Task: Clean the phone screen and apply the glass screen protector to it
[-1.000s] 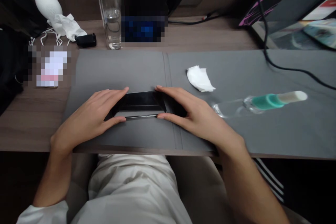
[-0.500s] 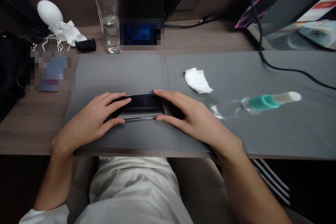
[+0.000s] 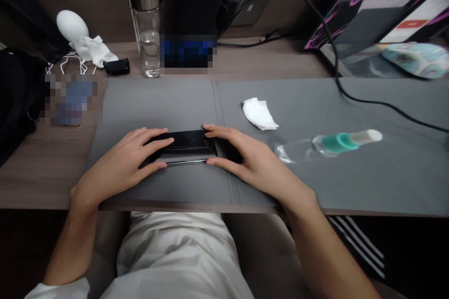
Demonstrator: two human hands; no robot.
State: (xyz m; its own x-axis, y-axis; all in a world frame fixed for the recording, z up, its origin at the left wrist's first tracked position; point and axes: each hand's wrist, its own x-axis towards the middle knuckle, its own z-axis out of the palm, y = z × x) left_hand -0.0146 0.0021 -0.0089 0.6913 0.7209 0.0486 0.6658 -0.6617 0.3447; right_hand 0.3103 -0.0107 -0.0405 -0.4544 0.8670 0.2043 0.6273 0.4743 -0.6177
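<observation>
A black phone (image 3: pixel 187 145) lies flat and sideways on the grey desk mat (image 3: pixel 351 177), near the front edge. My left hand (image 3: pixel 121 166) grips its left end, thumb on the near edge and fingers over the far edge. My right hand (image 3: pixel 245 159) grips the right end the same way. A crumpled white wipe (image 3: pixel 258 114) lies just beyond my right hand. A clear spray bottle (image 3: pixel 326 144) with a teal collar and white cap lies on its side to the right.
A glass water bottle (image 3: pixel 146 28) with a black lid stands at the back. A white rounded device (image 3: pixel 72 25), tissue and a small black clip (image 3: pixel 117 66) sit back left. A black cable (image 3: pixel 351 96) crosses the mat's right side. A laptop (image 3: pixel 379 4) stands back right.
Both hands stay on the phone; my left fingers have curled further over its left end. The view has tilted, shifting everything slightly down and left.
</observation>
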